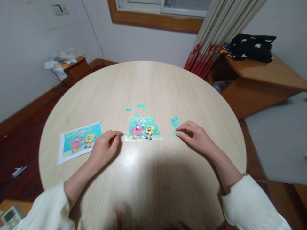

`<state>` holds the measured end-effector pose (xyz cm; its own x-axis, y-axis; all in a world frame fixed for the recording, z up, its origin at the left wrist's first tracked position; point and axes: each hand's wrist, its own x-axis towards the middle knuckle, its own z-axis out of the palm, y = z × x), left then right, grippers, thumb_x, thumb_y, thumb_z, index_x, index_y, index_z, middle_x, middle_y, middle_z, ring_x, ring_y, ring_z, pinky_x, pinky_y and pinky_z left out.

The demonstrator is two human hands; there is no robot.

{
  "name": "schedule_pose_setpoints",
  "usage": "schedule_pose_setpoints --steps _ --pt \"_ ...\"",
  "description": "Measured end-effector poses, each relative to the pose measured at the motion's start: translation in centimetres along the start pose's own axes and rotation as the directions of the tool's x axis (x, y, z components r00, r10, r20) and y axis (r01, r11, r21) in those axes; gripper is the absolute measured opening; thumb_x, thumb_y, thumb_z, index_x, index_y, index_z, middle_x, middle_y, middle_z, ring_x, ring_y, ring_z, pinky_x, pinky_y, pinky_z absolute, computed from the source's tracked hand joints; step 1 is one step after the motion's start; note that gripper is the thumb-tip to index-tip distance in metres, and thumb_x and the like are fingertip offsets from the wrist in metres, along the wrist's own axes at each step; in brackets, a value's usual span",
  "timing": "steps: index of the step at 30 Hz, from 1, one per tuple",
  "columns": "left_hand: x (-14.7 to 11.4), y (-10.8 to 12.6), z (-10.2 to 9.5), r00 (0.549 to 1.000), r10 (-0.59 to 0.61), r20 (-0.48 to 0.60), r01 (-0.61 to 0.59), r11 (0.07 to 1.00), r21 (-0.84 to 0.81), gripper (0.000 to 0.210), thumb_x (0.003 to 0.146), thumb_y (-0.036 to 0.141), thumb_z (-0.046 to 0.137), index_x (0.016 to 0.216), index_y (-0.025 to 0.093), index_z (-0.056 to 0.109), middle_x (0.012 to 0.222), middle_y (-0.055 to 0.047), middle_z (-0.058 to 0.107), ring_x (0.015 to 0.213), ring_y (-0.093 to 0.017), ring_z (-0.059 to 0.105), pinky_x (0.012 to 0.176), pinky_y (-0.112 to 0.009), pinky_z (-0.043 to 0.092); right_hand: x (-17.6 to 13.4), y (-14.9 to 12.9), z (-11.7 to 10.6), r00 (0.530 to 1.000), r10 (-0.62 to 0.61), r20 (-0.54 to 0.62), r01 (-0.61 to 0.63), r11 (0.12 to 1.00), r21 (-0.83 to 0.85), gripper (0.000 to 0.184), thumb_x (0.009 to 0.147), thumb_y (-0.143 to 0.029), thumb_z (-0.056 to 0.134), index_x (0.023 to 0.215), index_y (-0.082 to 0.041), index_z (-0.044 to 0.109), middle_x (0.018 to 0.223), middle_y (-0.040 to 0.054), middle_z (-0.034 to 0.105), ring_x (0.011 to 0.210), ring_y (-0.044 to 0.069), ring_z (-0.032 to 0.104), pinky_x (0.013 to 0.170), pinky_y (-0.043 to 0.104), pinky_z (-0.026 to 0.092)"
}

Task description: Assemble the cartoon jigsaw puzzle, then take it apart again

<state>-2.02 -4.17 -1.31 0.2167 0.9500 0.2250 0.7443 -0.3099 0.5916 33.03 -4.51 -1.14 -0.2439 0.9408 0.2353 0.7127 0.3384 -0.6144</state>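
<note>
The partly assembled puzzle (141, 129) lies flat on the tabletop (148, 84) before you. Loose teal pieces (176, 122) lie to its right, beside your right hand (194, 135), fingers parted. Your left hand (105, 145) overlaps the printed picture (80, 140); its finger closure cannot be told.

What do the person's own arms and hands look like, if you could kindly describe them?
The left hand and right hand look ungloved and unadorned. The left sleeve and right sleeve are loose, plain and off-white, ending well short of the hands.
</note>
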Motion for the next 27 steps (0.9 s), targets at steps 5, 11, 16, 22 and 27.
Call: schedule_pose_setpoints --steps 5,11,16,22,27 --pt "0.0 -0.1 0.0 1.0 0.008 -0.002 -0.008 1.0 0.011 0.03 0.086 0.028 0.042 0.09 0.017 0.069 0.083 -0.006 0.071 0.069 -0.018 0.063 0.066 -0.03 0.048 0.0 0.0 0.2 0.999 -0.029 0.014 0.031 0.994 -0.109 0.014 0.084 -0.035 0.061 0.086 -0.022 0.065 0.085 0.0066 0.066 0.082 0.022 0.061 0.074 0.038 0.047" --pt "0.0 0.0 0.0 1.0 0.007 -0.003 -0.007 1.0 -0.002 0.031 0.086 0.028 0.041 0.09 0.016 0.069 0.083 -0.006 0.071 0.069 -0.018 0.063 0.066 -0.03 0.049 -0.1 0.0 0.6 0.997 -0.072 0.009 0.073 0.976 -0.207 0.012 0.086 -0.03 0.057 0.084 -0.02 0.063 0.08 0.0061 0.065 0.08 0.021 0.06 0.072 0.036 0.044" --pt "0.0 0.1 0.0 1.0 0.005 -0.003 -0.005 1.0 -0.008 0.03 0.085 0.028 0.041 0.089 0.016 0.069 0.082 -0.006 0.071 0.069 -0.018 0.063 0.066 -0.031 0.049 -0.1 0.1 0.9 0.994 -0.101 0.04 0.106 0.982 -0.158 0.009 0.087 -0.026 0.055 0.089 -0.021 0.063 0.085 0.0067 0.067 0.083 0.022 0.061 0.076 0.037 0.045" --pt "0.0 0.2 0.0 1.0 0.004 -0.006 -0.004 1.0 -0.015 0.03 0.085 0.028 0.042 0.088 0.017 0.069 0.082 -0.005 0.071 0.069 -0.018 0.063 0.068 -0.031 0.049 0.0 0.1 1.5 0.989 -0.136 0.049 0.142 0.98 -0.139 0.014 0.091 -0.023 0.051 0.092 -0.021 0.065 0.085 0.007 0.068 0.085 0.021 0.061 0.077 0.038 0.046" --pt "0.0 -0.1 0.1 1.0 0.0 -0.003 0.0 1.0 -0.017 0.03 0.085 0.029 0.042 0.088 0.016 0.069 0.082 -0.006 0.071 0.069 -0.018 0.063 0.067 -0.032 0.049 0.2 0.1 2.6 0.986 -0.166 0.025 0.168 0.975 -0.144 0.019 0.092 -0.022 0.048 0.096 -0.021 0.067 0.085 0.0076 0.068 0.083 0.021 0.06 0.076 0.038 0.047"
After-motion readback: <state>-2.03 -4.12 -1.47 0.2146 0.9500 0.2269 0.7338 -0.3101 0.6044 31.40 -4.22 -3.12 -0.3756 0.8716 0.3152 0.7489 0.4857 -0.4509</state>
